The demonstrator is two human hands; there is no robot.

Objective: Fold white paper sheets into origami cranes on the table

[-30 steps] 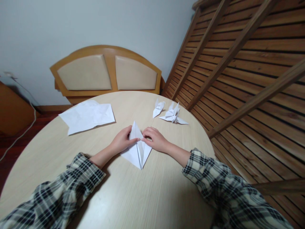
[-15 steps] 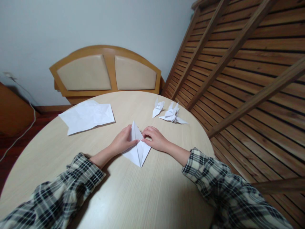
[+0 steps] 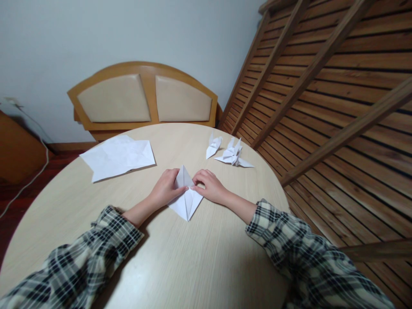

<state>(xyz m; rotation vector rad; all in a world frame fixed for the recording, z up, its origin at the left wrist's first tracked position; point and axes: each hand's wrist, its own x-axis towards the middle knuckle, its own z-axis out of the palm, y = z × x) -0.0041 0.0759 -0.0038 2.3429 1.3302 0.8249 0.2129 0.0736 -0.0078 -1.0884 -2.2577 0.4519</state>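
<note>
A folded white paper [image 3: 188,205], diamond-shaped with a crease down its middle, lies on the table between my hands. My left hand [image 3: 165,186] grips its left side, thumb on top and the fingers partly behind the paper. On the right side, my right hand [image 3: 208,186] pinches the paper's edge with the thumb, its fingers curled. The two thumb tips nearly meet at the centre of the paper. One corner points away from me and another points towards me.
Folded paper cranes [image 3: 213,146] stand at the table's back right. A creased white paper sheet [image 3: 120,156] lies at the back left of the round table [image 3: 180,266]. Behind it is a padded headboard [image 3: 148,96]; wooden slats [image 3: 322,107] lean on the right.
The folded paper has turned slightly: its far corner has shifted right and its near corner a little left and away from me. Both hands keep their hold.
</note>
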